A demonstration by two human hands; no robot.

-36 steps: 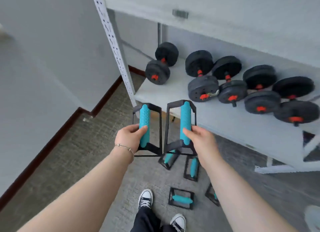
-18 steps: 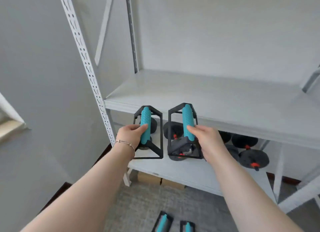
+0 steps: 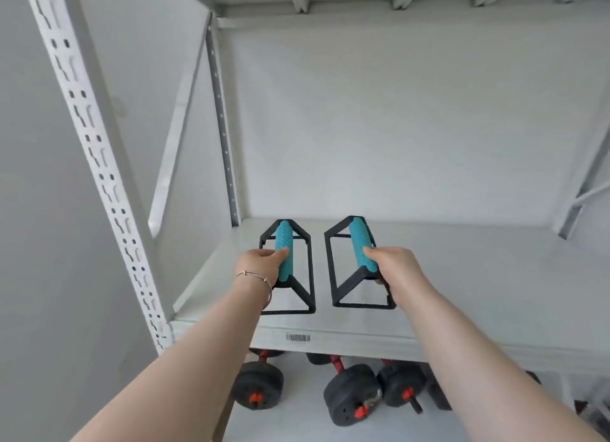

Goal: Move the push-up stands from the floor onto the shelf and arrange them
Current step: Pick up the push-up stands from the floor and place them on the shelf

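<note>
Two push-up stands sit side by side over the left part of a pale grey shelf (image 3: 462, 276), their long axes running front to back. Each is an angular black frame, a rectangular base with slanted struts rising to a ridge, and along that ridge runs a cylindrical turquoise grip with a knobbly, dimpled surface. The left stand (image 3: 290, 276) and the right stand (image 3: 355, 276) are close together but apart, with a strip of bare shelf between them. Whether their bases rest fully on the board or hang just above it cannot be told.

The left hand (image 3: 260, 265) wraps the near half of the left stand's grip, thumb lying over the top and fingers curled underneath; a thin metal bracelet (image 3: 255, 276) circles the wrist. The right hand (image 3: 394, 268) closes on the near end of the right stand's grip in the same way, forefinger stretched along the turquoise surface. Both forearms reach forward from the bottom corners, nearly straight.

The shelf's smooth front edge carries a small barcode sticker (image 3: 298, 337). A white perforated upright (image 3: 99, 177) stands at the left. Below, on the lower shelf, lie black dumbbells (image 3: 351, 398) with matte round plates and red collars
</note>
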